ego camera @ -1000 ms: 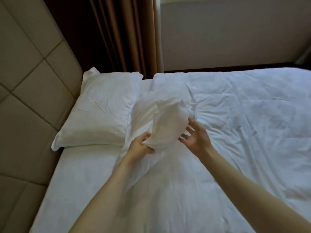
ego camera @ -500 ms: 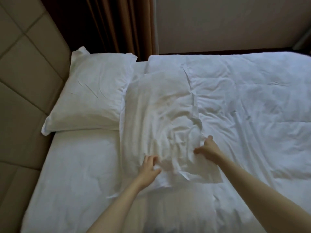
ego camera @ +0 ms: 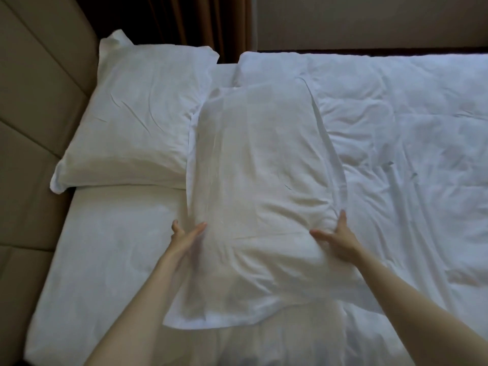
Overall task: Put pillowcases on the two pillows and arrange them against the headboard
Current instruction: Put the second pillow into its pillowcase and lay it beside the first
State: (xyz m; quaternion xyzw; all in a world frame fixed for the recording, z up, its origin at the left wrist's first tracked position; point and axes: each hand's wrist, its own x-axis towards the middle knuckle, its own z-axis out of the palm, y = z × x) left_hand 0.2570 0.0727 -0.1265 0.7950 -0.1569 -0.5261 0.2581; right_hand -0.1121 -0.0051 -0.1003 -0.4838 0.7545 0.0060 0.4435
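A: Any label or writing on the linen?

B: None readable; the cloth is plain white.

A: And the pillowcase [ego camera: 258,180], what is in it?

B: A pillow fills it down to about where the hands are. Nearer the camera, the open end lies flat and slack on the bed [ego camera: 111,247].

A: The hands?

B: The left hand [ego camera: 184,233] presses the case's left edge, fingers spread. The right hand [ego camera: 335,236] does the same on the right edge. Whether either pinches cloth, I cannot tell.

A: The other pillow [ego camera: 137,122]?

B: Already cased, lying against the padded headboard [ego camera: 34,114], its right edge touching the one being handled. A rumpled duvet [ego camera: 409,154] lies to the right.
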